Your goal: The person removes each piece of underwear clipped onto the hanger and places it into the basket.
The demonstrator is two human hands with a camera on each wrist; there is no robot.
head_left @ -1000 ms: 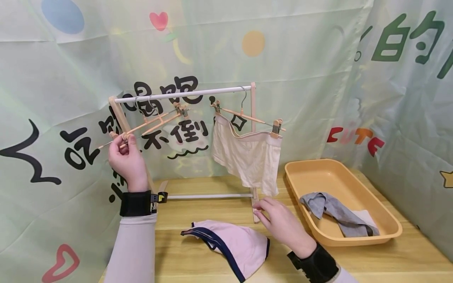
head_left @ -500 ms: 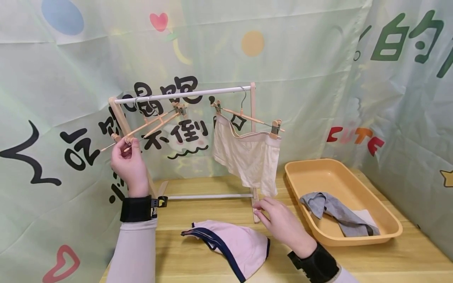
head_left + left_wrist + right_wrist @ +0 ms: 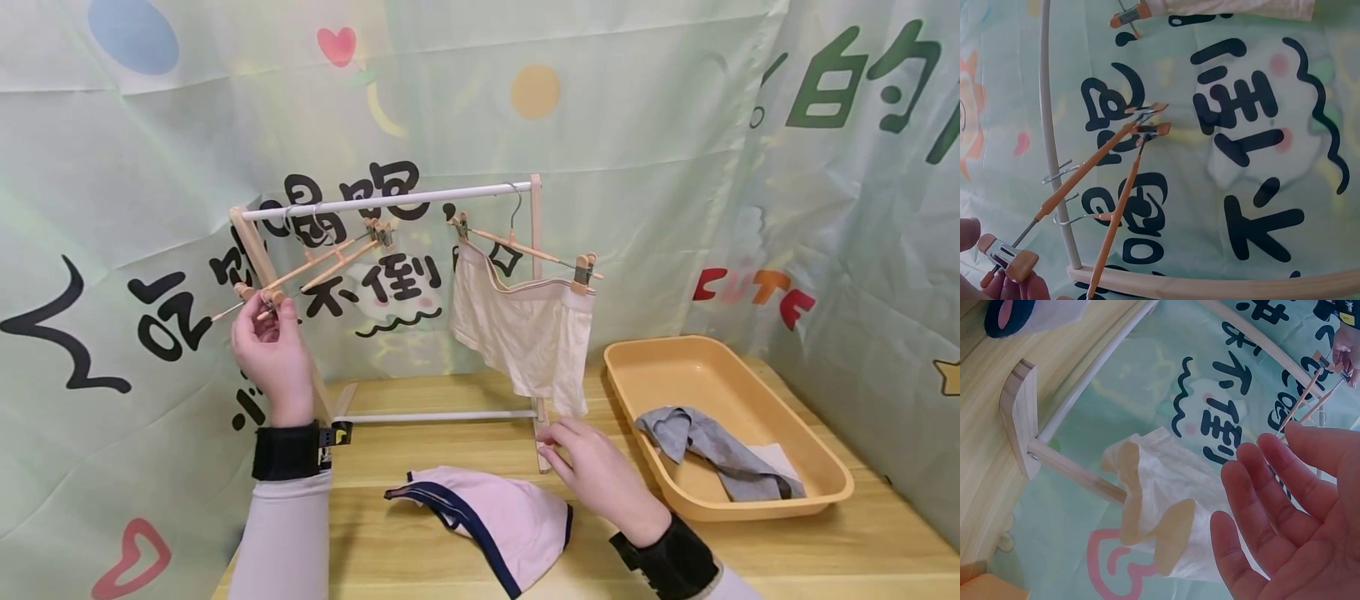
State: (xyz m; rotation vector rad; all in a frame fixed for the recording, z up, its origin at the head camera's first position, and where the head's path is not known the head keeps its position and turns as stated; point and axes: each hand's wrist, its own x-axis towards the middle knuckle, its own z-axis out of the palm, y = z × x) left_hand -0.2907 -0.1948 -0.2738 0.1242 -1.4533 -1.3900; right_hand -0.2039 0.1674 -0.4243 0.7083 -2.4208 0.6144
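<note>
Well to the right of the left hand's grip, and below it, sits one yellow tub (image 3: 705, 383); in it lie two pieces, a crumpled grey cloth (image 3: 712, 454) and a small white piece (image 3: 776, 460) partly covered by the grey one.

The left hand (image 3: 273, 362) is raised on an upright forearm, thumb and fingers pinching a clip (image 3: 1010, 256) at the near end of one of two bare hangers (image 3: 341, 265); which of the two, I cannot tell. Both slant away from the grip, up and to the right, their hooks on the top bar of a single rack (image 3: 397, 199).

The right hand (image 3: 596, 475) comes in from the lower right of the grip, its fingers loosely bent and holding nothing, just below the hem of the white shorts (image 3: 525, 329).

Three hangers in all hang on the bar: the bare pair at the grip, and a third hanger (image 3: 517, 246) to its right, whose two clips hold the shorts by the waistband. One pink garment (image 3: 510, 521) with navy trim lies below and right of the grip on the table (image 3: 360, 542). Each wrist wears one black band (image 3: 288, 452).
</note>
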